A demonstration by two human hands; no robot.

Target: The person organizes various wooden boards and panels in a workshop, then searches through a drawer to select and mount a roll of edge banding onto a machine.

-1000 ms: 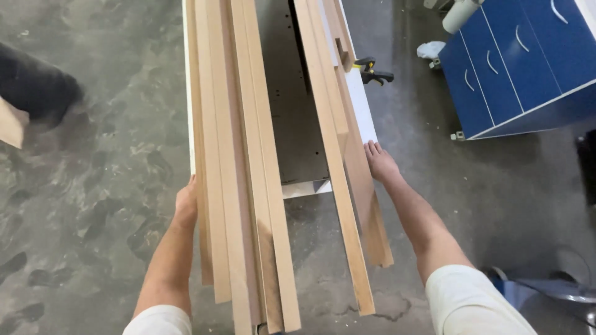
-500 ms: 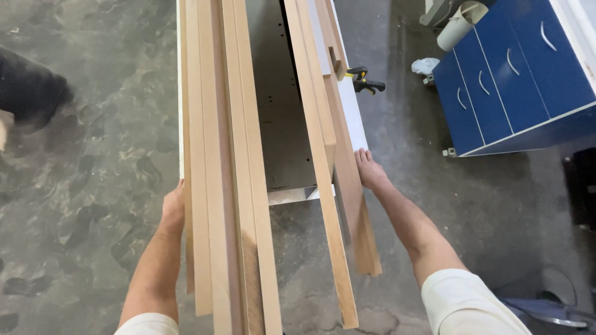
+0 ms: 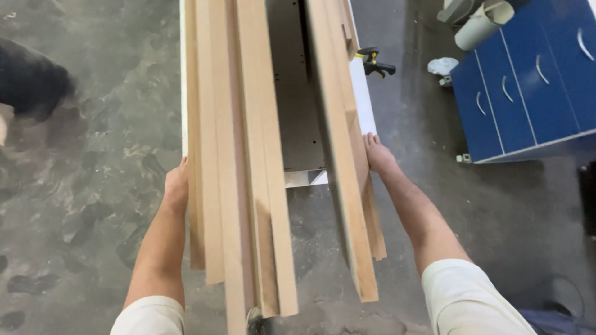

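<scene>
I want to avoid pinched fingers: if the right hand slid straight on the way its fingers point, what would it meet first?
Probably the clamp, further along the white panel that the right hand rests against; depth is unclear.

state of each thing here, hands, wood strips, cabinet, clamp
left hand: flat against outer side of left bundle of long tan wooden strips
right hand: pressed on right bundle of tan strips
blue drawer cabinet: drawers shut
yellow-black clamp: gripping white panel edge
</scene>
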